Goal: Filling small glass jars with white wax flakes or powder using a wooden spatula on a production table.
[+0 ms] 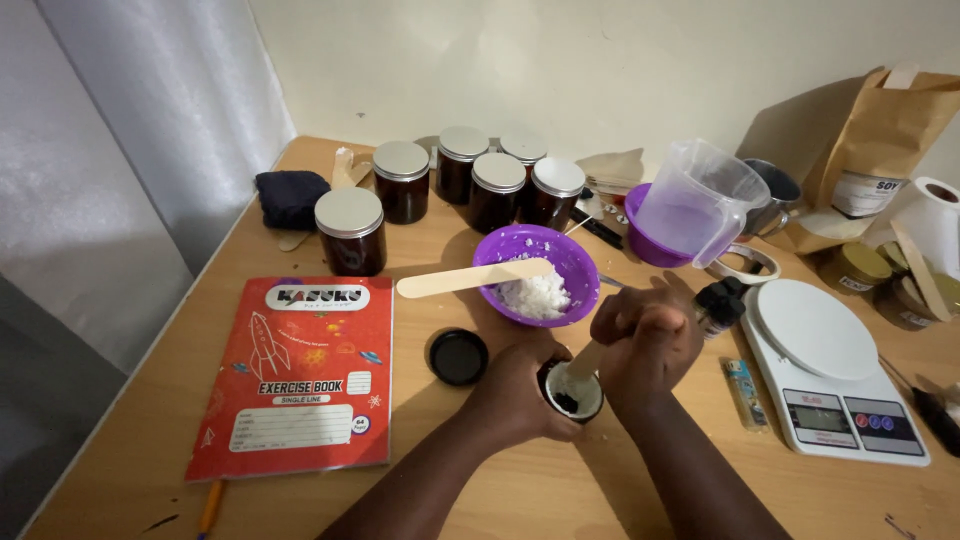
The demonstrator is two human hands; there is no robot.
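Left hand point(520, 392): wrapped around a small dark jar point(573, 390) on the wooden table point(520, 490), fingers closed on its side.
Right hand point(650, 345): fisted around a pale stick point(585, 362), whose lower end sits inside the jar.
Jar: at the table's near middle, between both hands, open, white inside with a dark patch.
Lid point(458, 356): black, round, flat on the table just left of the jar.
Bowl point(537, 272): purple, behind the jar, holding white flakes; a wooden spatula point(470, 279) rests across its rim.
Book point(300, 374): red, lying at the left.
Scale point(830, 368): white, at the right, with a lighter point(744, 391) beside it.
Back row: six dark jars with silver lids point(470, 180), and a clear jug point(700, 200) in a second purple bowl.
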